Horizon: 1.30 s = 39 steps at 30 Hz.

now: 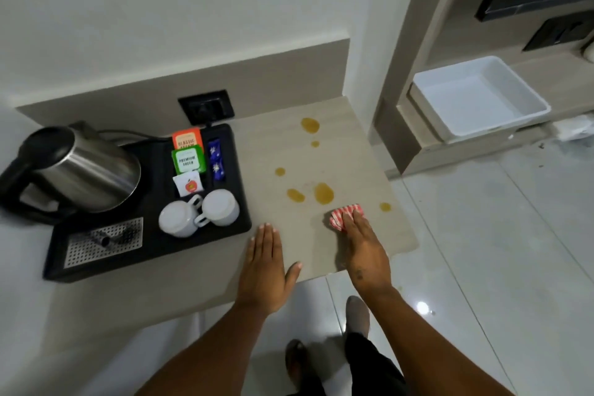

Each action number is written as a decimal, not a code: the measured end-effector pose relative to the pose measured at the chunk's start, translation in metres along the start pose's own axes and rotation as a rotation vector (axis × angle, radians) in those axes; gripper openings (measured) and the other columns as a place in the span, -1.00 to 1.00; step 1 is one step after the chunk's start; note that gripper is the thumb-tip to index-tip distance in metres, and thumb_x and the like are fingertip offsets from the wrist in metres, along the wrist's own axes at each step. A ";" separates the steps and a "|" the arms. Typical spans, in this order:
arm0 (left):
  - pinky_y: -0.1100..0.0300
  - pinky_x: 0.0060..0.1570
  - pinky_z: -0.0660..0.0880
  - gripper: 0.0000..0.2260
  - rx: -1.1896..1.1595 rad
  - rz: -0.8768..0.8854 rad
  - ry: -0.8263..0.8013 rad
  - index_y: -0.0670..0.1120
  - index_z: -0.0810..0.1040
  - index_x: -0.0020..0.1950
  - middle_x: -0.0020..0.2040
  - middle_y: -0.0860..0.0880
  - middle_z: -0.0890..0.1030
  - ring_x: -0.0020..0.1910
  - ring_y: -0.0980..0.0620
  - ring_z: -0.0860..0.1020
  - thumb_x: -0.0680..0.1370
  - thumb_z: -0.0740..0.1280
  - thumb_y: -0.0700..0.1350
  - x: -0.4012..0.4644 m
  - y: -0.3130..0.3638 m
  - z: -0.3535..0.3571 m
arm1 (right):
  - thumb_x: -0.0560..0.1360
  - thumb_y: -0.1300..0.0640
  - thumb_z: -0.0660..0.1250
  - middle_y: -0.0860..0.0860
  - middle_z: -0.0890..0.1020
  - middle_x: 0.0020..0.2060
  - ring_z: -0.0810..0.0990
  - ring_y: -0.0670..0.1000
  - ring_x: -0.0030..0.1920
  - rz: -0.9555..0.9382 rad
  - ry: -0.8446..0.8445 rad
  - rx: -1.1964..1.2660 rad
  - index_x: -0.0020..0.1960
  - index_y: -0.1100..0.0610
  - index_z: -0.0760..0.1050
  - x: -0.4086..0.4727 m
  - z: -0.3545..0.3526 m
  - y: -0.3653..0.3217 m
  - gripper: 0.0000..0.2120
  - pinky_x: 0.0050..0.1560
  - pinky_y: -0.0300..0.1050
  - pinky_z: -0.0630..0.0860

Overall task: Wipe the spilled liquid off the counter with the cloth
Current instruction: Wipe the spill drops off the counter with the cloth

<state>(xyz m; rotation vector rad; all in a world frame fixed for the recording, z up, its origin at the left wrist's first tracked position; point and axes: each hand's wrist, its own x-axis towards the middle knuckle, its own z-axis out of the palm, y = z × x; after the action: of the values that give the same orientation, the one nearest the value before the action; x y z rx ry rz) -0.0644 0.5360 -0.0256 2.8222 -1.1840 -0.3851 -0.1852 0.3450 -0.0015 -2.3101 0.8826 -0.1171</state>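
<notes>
Six amber puddles (323, 193) dot the pale, matte counter (283, 151) at the frame's centre. My right hand (363, 243) lies flat, fingers extended, pressing a folded red-and-white striped cloth (340, 217) onto the counter just below the largest puddle. My left hand (265, 267) rests open, palm down and holding nothing, beside the black tray (154, 254) with its two glossy white cups (199, 212) and steel kettle (83, 167).

My right hand (360, 241) hides much of the cloth (341, 216); I can't read the blue sachets (216, 161)
</notes>
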 end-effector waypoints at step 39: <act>-0.18 0.64 -0.06 0.01 0.027 0.072 0.025 -0.32 -0.10 0.64 0.68 -0.31 -0.06 0.67 -0.24 -0.15 0.55 -0.12 0.51 0.028 -0.014 0.006 | 0.64 0.13 0.09 0.09 0.49 0.35 0.35 0.24 0.40 -0.052 0.113 -0.266 0.33 0.05 0.47 0.176 -0.012 0.000 -0.68 0.49 0.18 0.26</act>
<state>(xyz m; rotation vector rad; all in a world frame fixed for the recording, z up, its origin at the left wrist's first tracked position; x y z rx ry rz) -0.0369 0.5259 -0.0390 2.7881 -1.2917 -0.3306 -0.0534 0.2281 -0.0174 -2.5963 0.9430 -0.1630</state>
